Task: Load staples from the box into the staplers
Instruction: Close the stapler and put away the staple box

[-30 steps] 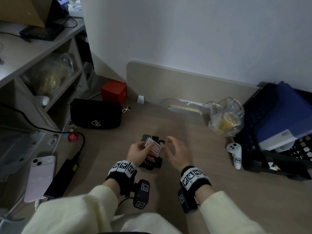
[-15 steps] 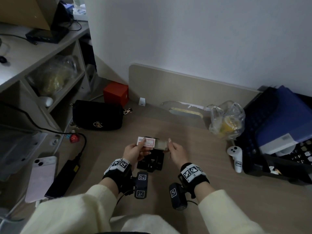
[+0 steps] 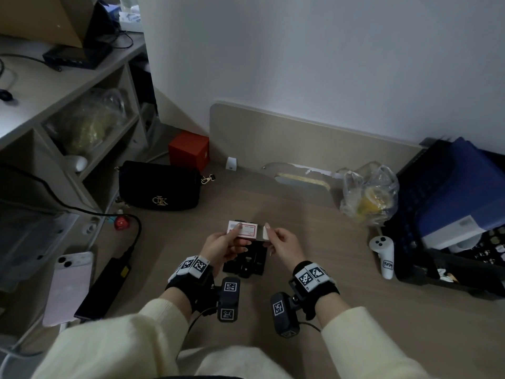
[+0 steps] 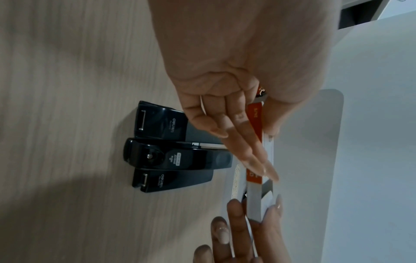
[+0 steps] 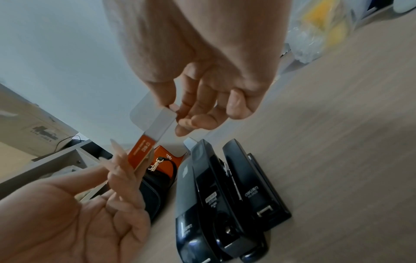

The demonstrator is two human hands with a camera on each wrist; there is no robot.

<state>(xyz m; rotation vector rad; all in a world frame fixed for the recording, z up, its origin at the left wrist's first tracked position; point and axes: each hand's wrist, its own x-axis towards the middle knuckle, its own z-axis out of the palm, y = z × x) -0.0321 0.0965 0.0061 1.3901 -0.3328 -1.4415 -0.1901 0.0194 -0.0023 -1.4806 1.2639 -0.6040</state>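
My left hand holds a small white staple box with red trim just above the desk, thumb on top and fingers under it. The box's orange side shows in the left wrist view. My right hand pinches the grey inner tray, which sticks out of the box's right end. Three black staplers lie side by side on the desk under both hands, closed, untouched. No staples are visible.
A black handbag and a red box sit at the back left. A phone and a black power brick lie at the left. At the right are a plastic bag, a white controller and a dark crate.
My right hand, open beside the box a second ago, now pinches the box's right end, and the grey tray has slid out. Both hands lifted the box slightly away from the staplers.
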